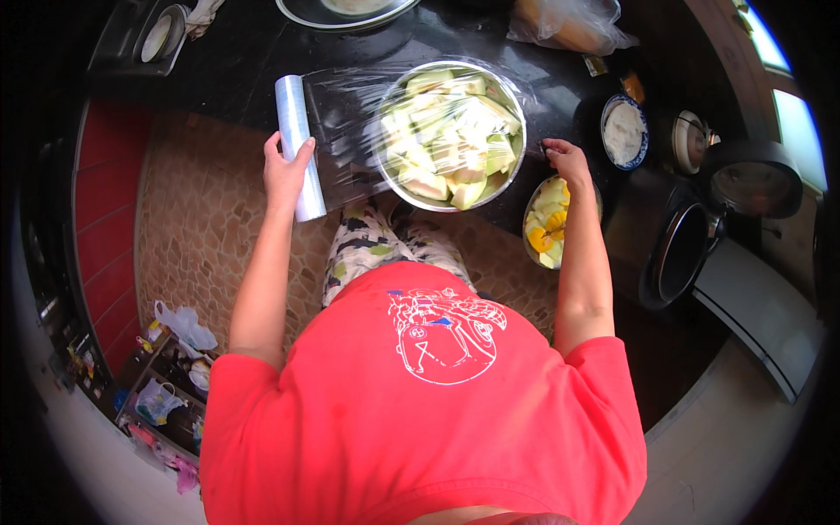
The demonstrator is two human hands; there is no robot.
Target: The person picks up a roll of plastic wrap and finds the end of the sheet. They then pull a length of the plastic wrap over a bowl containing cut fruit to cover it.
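Note:
My left hand (287, 168) grips a roll of clear plastic wrap (296, 125) near its lower half. From the roll a sheet of film (344, 125) stretches right, over a round metal bowl (516, 172) heaped with pale green, peeled vegetable chunks (453, 141). The film lies wrinkled and shiny across the bowl's top. Just right of the bowl, over the dark counter, is my right hand (566, 157), its fingertips bent together; whether they pinch anything is too small to tell. Beneath my right wrist sits a second bowl (525, 230) of yellow and pale green peelings or pieces (550, 213), partly covered by the forearm.
A blue-patterned bowl of white food (624, 133) and an open black cooker (679, 252) stand right. At the back are a plastic bag (569, 26), a large round dish (348, 25) and a sink (118, 56) with bowls. The dark counter's edge (216, 113) runs before me.

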